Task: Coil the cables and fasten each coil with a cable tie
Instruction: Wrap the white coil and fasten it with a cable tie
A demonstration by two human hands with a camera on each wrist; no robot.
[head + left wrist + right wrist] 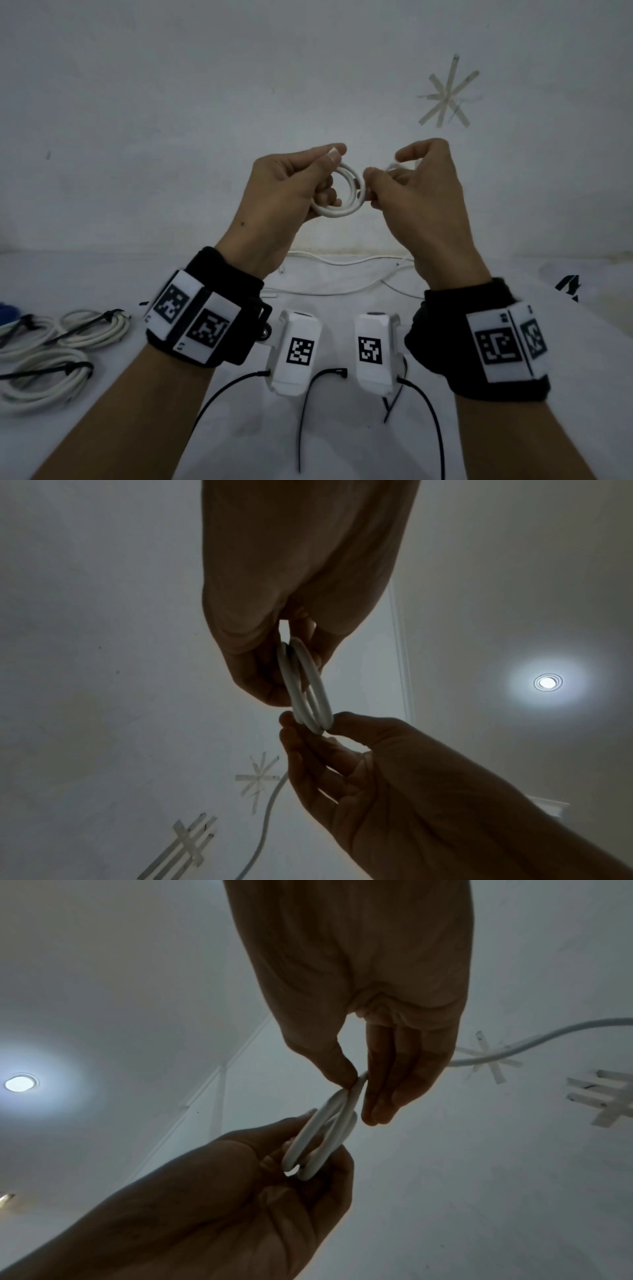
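Raised in front of the wall, a small coil of white cable (346, 195) of two or three loops is held between both hands. My left hand (291, 192) grips the coil's left side, thumb on top and fingers curled under. My right hand (411, 185) pinches the coil's right edge between thumb and fingers. In the left wrist view the coil (306, 685) shows edge-on, with my right hand (325, 739) at its far end. In the right wrist view the coil (325, 1137) sits between the two hands, and the loose cable tail (514, 1050) runs off to the right.
Several finished white coils (51, 346) bound with black ties lie on the white table (342, 428) at the left. Loose black cable ties (308, 404) lie near the front. More loose white cable (342, 274) trails along the table's back edge. Crossed tape strips (445, 92) mark the wall.
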